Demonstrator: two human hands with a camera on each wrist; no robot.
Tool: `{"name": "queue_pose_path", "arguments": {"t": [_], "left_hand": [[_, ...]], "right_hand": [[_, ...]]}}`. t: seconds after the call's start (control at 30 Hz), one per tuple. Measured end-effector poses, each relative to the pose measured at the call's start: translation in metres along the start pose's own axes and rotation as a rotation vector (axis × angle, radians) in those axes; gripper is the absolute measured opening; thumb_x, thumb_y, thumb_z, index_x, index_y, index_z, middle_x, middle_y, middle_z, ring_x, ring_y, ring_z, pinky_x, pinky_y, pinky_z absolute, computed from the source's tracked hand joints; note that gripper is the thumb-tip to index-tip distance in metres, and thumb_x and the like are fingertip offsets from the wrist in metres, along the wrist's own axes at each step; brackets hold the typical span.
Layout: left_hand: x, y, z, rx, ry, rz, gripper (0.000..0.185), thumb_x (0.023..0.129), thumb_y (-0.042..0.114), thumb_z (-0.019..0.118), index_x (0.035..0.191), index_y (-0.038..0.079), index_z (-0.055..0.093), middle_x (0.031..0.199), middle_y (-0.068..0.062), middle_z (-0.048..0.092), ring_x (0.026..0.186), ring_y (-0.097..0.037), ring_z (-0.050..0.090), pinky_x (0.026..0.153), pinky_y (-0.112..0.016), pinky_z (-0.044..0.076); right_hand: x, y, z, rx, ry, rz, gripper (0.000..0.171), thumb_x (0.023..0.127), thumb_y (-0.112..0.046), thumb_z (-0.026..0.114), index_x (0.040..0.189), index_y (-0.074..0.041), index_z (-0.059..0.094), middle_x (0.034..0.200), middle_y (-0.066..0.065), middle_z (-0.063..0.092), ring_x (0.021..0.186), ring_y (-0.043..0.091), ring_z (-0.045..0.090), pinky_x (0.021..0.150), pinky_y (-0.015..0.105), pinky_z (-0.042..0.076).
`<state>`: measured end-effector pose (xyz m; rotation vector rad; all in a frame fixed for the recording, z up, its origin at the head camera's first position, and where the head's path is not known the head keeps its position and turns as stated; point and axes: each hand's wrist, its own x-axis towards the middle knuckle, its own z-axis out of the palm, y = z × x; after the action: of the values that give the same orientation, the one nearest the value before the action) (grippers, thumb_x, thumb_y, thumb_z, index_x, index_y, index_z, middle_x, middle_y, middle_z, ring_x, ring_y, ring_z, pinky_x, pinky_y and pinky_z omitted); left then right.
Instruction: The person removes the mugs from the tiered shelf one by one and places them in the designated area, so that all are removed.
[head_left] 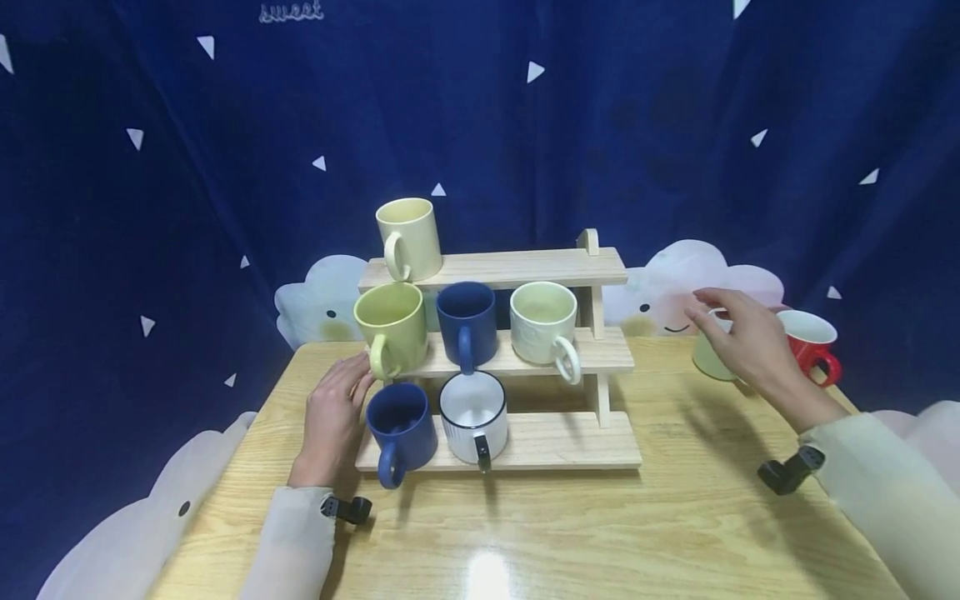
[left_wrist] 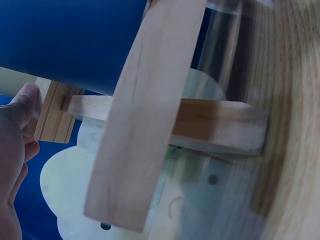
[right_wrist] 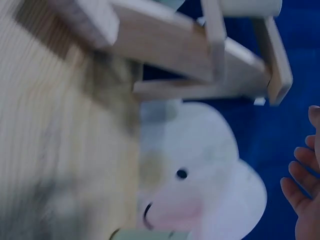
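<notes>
left hand: thumb and fingers grip the left end of the shelf, at the middle board, just beside the yellow-green mug.
right hand: the fingers are apart from the thumb; it hangs in the air.
pale green mug: it stands on the table, below the right hand, which hides part of it; they do not touch.
red mug: just to the right of the pale green mug.

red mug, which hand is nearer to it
Right. The right hand hangs just left of the red mug in the head view; the left hand is much farther off, touching the left end of the wooden rack.
</notes>
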<state>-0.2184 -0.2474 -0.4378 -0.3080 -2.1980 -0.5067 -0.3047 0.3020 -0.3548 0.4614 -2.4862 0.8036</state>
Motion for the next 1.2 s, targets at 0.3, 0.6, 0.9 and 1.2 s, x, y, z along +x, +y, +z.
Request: {"name": "queue_pose_path", "arguments": {"t": [0.3, 0.6, 0.9, 1.2], "left_hand": [[0.0, 0.0, 0.0, -0.019, 0.002, -0.011, 0.028, 0.089, 0.01, 0.071, 0.116, 0.005, 0.071, 0.123, -0.01, 0.067, 0.113, -0.031, 0.062, 0.106, -0.048, 0.043], [0.004, 0.001, -0.001, -0.017, -0.005, -0.01, 0.027, 0.089, 0.013, 0.071, 0.115, 0.003, 0.071, 0.122, -0.012, 0.067, 0.113, -0.033, 0.062, 0.11, -0.043, 0.04], [0.0, -0.001, -0.001, -0.005, -0.015, -0.01, 0.028, 0.089, 0.012, 0.071, 0.116, 0.005, 0.071, 0.123, -0.012, 0.067, 0.114, -0.031, 0.062, 0.107, -0.048, 0.042], [0.001, 0.0, -0.001, -0.008, -0.011, -0.013, 0.029, 0.089, 0.012, 0.071, 0.118, 0.006, 0.07, 0.123, -0.011, 0.067, 0.114, -0.031, 0.061, 0.108, -0.046, 0.042]], "right_hand": [[0.021, -0.059, 0.007, 0.045, 0.01, -0.134, 0.041, 0.096, -0.033, 0.064, 0.127, -0.007, 0.062, 0.12, 0.017, 0.065, 0.102, 0.039, 0.064, 0.087, 0.055, 0.05], [0.046, -0.104, 0.019, 0.065, -0.008, -0.257, 0.039, 0.095, -0.029, 0.066, 0.125, -0.005, 0.062, 0.118, 0.015, 0.066, 0.102, 0.037, 0.064, 0.09, 0.053, 0.05], [0.061, -0.154, 0.038, 0.077, -0.117, -0.328, 0.047, 0.095, -0.036, 0.066, 0.13, -0.006, 0.06, 0.128, 0.013, 0.063, 0.105, 0.032, 0.065, 0.095, 0.05, 0.05], [0.073, -0.194, 0.055, 0.068, -0.185, -0.329, 0.053, 0.094, -0.047, 0.062, 0.132, -0.01, 0.06, 0.127, 0.008, 0.063, 0.114, 0.025, 0.059, 0.096, 0.044, 0.05]]}}
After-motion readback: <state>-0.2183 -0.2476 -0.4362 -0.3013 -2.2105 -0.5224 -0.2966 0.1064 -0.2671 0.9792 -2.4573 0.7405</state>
